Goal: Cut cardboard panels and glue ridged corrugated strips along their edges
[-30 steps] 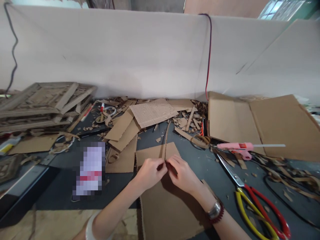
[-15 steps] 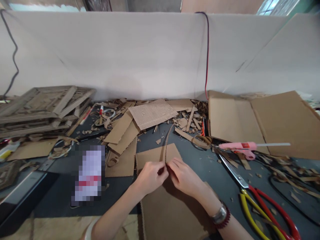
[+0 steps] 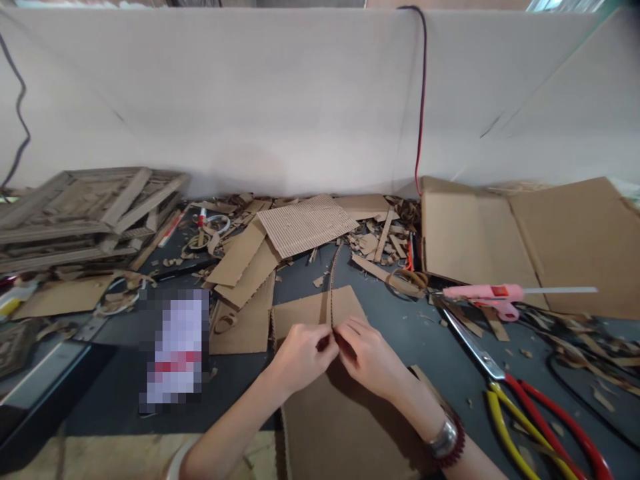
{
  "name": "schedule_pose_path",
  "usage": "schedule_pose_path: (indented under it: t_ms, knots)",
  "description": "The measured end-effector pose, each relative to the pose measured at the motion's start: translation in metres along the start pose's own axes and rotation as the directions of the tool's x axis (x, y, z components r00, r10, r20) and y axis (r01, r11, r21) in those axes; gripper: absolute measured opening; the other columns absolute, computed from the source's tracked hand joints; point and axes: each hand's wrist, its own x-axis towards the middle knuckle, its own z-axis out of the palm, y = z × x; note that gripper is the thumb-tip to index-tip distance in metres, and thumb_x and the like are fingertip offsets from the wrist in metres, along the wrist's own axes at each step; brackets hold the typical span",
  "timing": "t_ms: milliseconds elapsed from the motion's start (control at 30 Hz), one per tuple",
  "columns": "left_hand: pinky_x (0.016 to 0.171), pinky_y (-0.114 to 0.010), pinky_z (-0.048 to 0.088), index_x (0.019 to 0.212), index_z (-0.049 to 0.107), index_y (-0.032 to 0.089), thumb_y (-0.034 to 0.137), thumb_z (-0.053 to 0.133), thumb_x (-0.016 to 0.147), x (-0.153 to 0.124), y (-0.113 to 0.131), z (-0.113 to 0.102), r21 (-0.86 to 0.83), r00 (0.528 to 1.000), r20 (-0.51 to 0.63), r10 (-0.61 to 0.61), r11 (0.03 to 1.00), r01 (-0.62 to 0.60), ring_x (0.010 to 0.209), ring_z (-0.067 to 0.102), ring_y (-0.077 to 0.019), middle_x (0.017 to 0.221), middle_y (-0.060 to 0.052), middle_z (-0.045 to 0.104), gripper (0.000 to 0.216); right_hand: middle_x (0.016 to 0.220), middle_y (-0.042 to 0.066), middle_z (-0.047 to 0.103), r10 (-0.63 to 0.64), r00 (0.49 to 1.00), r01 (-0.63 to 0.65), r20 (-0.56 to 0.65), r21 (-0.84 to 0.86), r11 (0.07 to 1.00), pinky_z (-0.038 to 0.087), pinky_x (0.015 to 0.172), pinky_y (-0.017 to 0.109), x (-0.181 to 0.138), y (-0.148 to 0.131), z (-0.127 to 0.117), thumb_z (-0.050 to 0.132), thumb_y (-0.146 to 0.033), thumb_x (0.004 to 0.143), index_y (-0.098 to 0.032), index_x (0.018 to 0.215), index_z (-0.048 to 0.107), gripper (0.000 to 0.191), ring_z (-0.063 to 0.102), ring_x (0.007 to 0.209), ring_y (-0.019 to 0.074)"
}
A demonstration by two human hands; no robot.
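A thin corrugated cardboard strip (image 3: 332, 283) runs away from me across the dark tabletop. My left hand (image 3: 301, 357) and my right hand (image 3: 369, 355) meet at its near end, both closed in a pinch on it. Under the hands lies a flat brown cardboard sheet (image 3: 340, 427) with a wavy cut edge. My right wrist wears a watch and a bead bracelet (image 3: 447, 439).
Large scissors with red and yellow handles (image 3: 530, 417) lie at the right, a pink glue gun (image 3: 487, 295) behind them. Cardboard scraps and a ribbed sheet (image 3: 305, 225) litter the back. Stacked cardboard frames (image 3: 85, 210) stand left. A folded box (image 3: 530, 243) is right. A white partition (image 3: 280, 100) closes the back.
The hands stay pinched on the strip's near end with barely any shift. The view has drifted slightly.
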Motion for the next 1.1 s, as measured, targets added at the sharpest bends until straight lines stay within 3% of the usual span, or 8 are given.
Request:
schedule_pose_path:
  t_ms: [300, 500, 800, 1100]
  knots:
    - [0.046, -0.022, 0.024, 0.051, 0.038, 0.018, 0.014, 0.041, 0.077, 0.0007, -0.0010, -0.0006, -0.007, 1.000, -0.013, -0.007, 1.000, 0.007, 0.044, 0.031, -0.0082, 0.046, 0.006, 0.034, 0.027, 0.065, 0.002, 0.050, 0.028, 0.984, -0.025, -0.176, 0.019, 1.000, 0.038, 0.056, 0.026, 0.0011, 0.0053, -0.0029, 0.039, -0.007, 0.079, -0.018, 0.070, 0.045, 0.016, 0.047, 0.063, 0.0155]
    - [0.045, -0.021, 0.027, 0.061, 0.044, 0.018, 0.020, 0.039, 0.083, 0.0003, 0.0022, -0.0025, -0.060, 1.000, 0.013, 0.000, 0.998, 0.001, 0.044, 0.037, -0.0085, 0.050, 0.005, 0.041, 0.023, 0.066, 0.003, 0.052, 0.009, 0.987, 0.002, -0.161, 0.069, 0.998, 0.040, 0.056, 0.026, 0.0004, 0.0024, -0.0037, 0.039, -0.006, 0.079, -0.018, 0.071, 0.046, 0.017, 0.048, 0.064, 0.0154]
    - [0.048, -0.024, 0.029, 0.064, 0.043, 0.020, 0.021, 0.035, 0.085, -0.0013, -0.0005, -0.0016, 0.046, 0.999, 0.042, 0.003, 0.999, -0.005, 0.049, 0.048, -0.0134, 0.053, 0.002, 0.047, 0.022, 0.066, 0.003, 0.051, -0.001, 0.991, 0.010, -0.134, 0.065, 0.998, 0.040, 0.057, 0.027, 0.0011, 0.0008, -0.0026, 0.037, -0.007, 0.081, -0.019, 0.069, 0.045, 0.019, 0.046, 0.064, 0.0156]
    - [0.047, -0.021, 0.028, 0.058, 0.041, 0.019, 0.014, 0.041, 0.078, 0.0012, -0.0005, -0.0019, 0.009, 0.999, 0.038, 0.013, 1.000, -0.013, 0.046, 0.042, -0.0096, 0.050, 0.005, 0.042, 0.021, 0.065, 0.003, 0.048, -0.044, 0.996, 0.046, -0.076, 0.027, 0.999, 0.038, 0.057, 0.027, -0.0005, 0.0015, -0.0017, 0.037, -0.004, 0.078, -0.019, 0.066, 0.042, 0.019, 0.044, 0.065, 0.0167]
